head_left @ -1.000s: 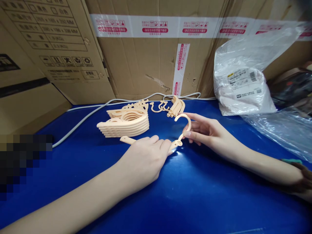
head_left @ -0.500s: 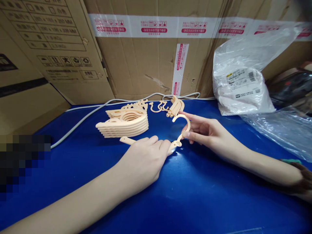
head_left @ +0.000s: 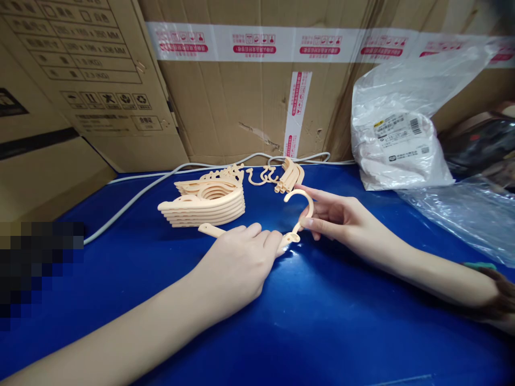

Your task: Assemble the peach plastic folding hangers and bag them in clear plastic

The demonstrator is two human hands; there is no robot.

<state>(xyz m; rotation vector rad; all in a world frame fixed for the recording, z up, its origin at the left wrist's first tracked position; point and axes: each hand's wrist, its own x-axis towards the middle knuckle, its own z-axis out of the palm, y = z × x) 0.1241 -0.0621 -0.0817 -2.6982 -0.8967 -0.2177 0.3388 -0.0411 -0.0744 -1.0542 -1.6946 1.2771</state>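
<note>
Presently, right of the hanger stack [head_left: 215, 206]: right hand [head_left: 332, 217], fingers pinching a hook [head_left: 309, 202]; before the stack: left hand [head_left: 245, 257], fingers curled around a hanger piece [head_left: 210, 230].

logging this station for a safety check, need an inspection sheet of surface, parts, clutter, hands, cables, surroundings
Surface: glossy blue tabletop, showing glare
Parts: cream hanger piece and hook in hand; stacked pieces, loose hooks, curved bars behind
Clutter: white plastic bag, clear plastic sheet at right
Hands: left hand grips hanger piece, right hand pinches hook; whether hook is fully seated, cannot tell
Cables: white cable along back, curving forward at left
Surroundings: cardboard behind with red-printed tape; printed carton at left
</note>
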